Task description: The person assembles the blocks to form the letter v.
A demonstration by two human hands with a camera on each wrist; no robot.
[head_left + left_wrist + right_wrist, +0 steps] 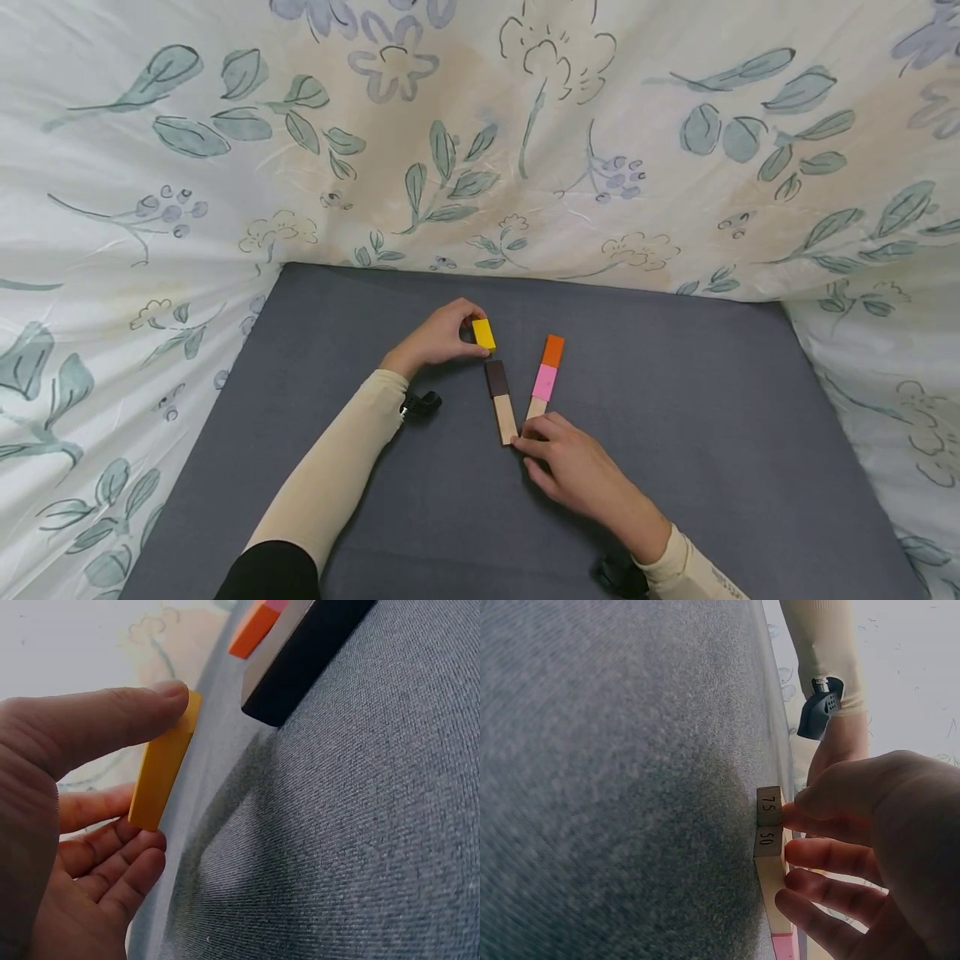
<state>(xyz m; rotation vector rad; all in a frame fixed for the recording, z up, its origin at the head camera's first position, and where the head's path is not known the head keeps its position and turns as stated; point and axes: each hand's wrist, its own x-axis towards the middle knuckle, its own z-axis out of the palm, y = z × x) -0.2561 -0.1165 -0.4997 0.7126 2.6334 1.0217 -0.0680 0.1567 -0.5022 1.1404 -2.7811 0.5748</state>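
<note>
My left hand [442, 335] pinches a yellow block [483, 334] between thumb and fingers, just beyond the far end of a dark brown block [497, 379]. In the left wrist view the yellow block [161, 765] stands off the cloth. The brown block meets a light wooden block [505, 421] end to end. Beside this row, an orange block [553, 350], a pink block [545, 382] and a second light wooden block [537, 407] form a slanting row. Fingers of my right hand [577, 467] touch the near wooden blocks, whose ends read 75 [769, 806] and 50 [767, 838].
A dark grey cloth [675, 417] covers the table. Floral fabric [450, 125] hangs behind it and at both sides. Black devices sit at the left wrist [423, 404] and right wrist [621, 575].
</note>
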